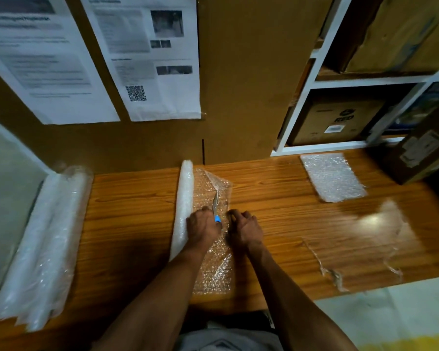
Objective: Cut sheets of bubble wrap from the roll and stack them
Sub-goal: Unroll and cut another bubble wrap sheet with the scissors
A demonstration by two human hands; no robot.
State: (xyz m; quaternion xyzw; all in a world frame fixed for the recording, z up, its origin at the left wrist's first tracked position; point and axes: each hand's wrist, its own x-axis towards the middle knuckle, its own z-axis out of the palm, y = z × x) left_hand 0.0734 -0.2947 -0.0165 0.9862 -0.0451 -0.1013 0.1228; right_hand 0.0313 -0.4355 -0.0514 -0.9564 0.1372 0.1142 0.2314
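Both our forearms reach forward over the wooden table (276, 198). Our left hand (203, 228) curls round the blue-handled scissors (216, 206), blades pointing away through the unrolled bubble wrap sheet (214, 269). Our right hand (245, 228), fingers curled, pinches that sheet just right of the scissors. Left of the scissors lies one bubble wrap roll (184, 209); two more rolls (43, 244) farther left. Far right: one stack of cut sheets (333, 177).

Wooden table (276, 216), printed paper notices (147, 59) taped on brown board far left, white shelving (312, 79) holding cardboard boxes (337, 122) far right
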